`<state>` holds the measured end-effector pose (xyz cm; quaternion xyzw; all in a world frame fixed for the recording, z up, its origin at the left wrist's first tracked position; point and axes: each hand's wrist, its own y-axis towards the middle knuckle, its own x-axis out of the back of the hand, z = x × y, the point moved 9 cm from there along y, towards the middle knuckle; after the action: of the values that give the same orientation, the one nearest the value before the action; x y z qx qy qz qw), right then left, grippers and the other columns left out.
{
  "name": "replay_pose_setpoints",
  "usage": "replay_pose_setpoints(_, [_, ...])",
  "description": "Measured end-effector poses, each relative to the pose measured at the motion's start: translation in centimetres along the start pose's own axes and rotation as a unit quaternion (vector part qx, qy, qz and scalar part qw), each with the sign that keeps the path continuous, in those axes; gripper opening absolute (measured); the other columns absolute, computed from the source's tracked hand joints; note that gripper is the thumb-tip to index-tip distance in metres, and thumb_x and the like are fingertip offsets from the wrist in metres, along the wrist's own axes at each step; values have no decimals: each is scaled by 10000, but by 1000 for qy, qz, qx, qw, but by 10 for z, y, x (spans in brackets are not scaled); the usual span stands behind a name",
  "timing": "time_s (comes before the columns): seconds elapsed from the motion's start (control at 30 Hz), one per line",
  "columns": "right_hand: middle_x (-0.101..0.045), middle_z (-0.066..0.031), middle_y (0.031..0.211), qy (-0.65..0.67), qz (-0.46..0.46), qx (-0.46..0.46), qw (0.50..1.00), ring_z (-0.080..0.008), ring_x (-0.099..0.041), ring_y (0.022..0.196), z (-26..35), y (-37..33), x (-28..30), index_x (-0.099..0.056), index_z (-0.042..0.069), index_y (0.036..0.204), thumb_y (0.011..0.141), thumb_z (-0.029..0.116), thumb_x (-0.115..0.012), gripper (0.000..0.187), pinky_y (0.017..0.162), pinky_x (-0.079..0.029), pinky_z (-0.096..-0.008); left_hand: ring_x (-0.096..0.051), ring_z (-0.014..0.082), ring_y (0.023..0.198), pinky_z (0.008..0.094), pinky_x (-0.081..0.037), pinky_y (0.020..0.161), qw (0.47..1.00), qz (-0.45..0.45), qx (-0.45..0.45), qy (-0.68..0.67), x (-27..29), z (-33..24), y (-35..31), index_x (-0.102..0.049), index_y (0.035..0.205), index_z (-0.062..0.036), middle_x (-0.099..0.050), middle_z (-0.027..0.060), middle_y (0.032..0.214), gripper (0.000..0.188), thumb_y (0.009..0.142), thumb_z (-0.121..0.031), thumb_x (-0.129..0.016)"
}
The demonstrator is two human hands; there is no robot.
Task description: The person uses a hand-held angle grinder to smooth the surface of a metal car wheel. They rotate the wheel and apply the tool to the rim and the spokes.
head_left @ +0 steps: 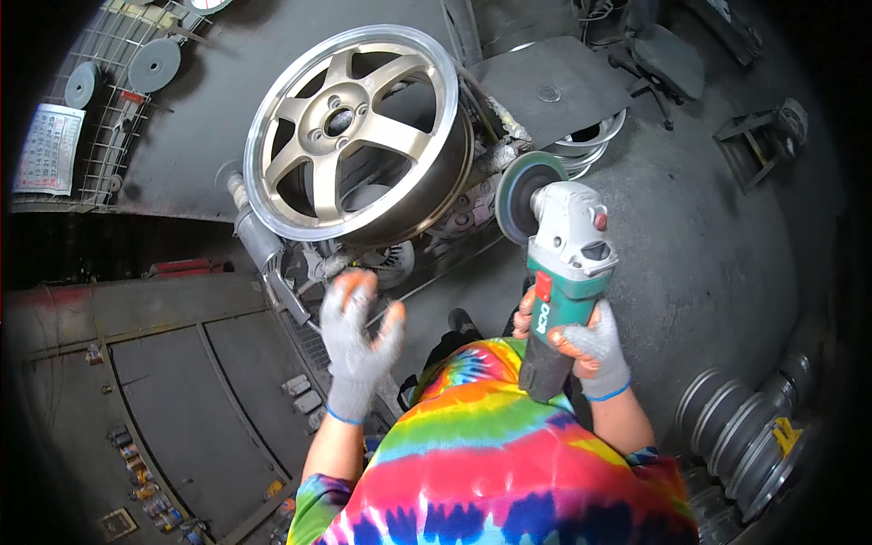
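My right hand point(595, 350), in a grey glove with orange fingertips, wraps round the green and grey body of a cordless angle grinder point(565, 272). The tool points upward, and its round sanding disc point(527, 198) faces left toward the wheel. Nothing is in my left hand point(359, 327); its gloved fingers are raised and apart below the wheel. A bronze alloy wheel rim point(338, 123) with a bare silver lip is mounted tilted on a machine stand point(263, 241). The disc stands to the right of the rim, apart from it.
Several wheel rims point(740, 431) are stacked at the lower right. More rims lie under a dark board point(554, 86) behind the stand. An office chair point(668, 59) and a small stool point(754, 145) stand farther back. Spare discs point(154, 64) hang on a wire rack at upper left.
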<state>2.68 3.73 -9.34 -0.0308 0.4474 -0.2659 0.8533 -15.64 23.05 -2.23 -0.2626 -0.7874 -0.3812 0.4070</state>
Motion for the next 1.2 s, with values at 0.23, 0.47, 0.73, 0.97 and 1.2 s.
replay_pose_setpoints(0.23, [-638, -154, 1014, 113, -54, -5, 992, -287, -661, 948, -66, -7, 3, -580, -58, 1139, 713, 209, -859, 575, 841, -556, -443, -592, 288, 1194, 385, -433, 1048, 918, 291, 95, -251, -50, 9, -46, -586, 1297, 36, -636, 179, 1258, 570, 807, -196, -762])
replay_pose_setpoints(0.47, [-610, -157, 1090, 46, -13, 57, 997, -283, -636, 1017, -94, -24, 2, -494, -34, 1269, 747, 242, -855, 692, 888, -550, -451, -572, 65, 876, 255, -482, 767, 514, 456, 392, -612, -124, -92, -146, -570, 1245, -3, -624, 13, 946, 572, 799, -234, -845])
replay_pose_setpoints(0.73, [-607, -116, 1068, 165, -157, 72, 971, -276, -617, 997, -120, -40, 31, -542, 6, 1208, 891, 219, -751, 435, 886, -526, -396, -714, 326, 890, 406, -545, 786, 767, 491, 204, -359, -144, -60, -136, -596, 1191, -16, -720, 180, 960, 721, 700, -475, -857])
replay_pose_setpoints(0.97, [-605, -109, 1107, 97, -203, 98, 969, -331, -646, 1034, -168, -26, 102, -495, 63, 1263, 885, 281, -754, 508, 909, -537, -489, -699, 381, 931, 428, -543, 802, 772, 542, 160, -291, -214, -24, -171, -583, 1207, -17, -712, 209, 981, 775, 698, -544, -835])
replay_pose_setpoints(1.2, [-606, -106, 1214, 175, -71, 65, 980, -358, -545, 1226, -258, -10, 133, -487, 117, 1358, 791, 249, -839, 680, 1119, -379, -575, -569, 123, 632, 286, -472, 583, 573, 632, 206, -479, -281, 29, -245, -630, 1143, -48, -633, 35, 763, 647, 741, -514, -830])
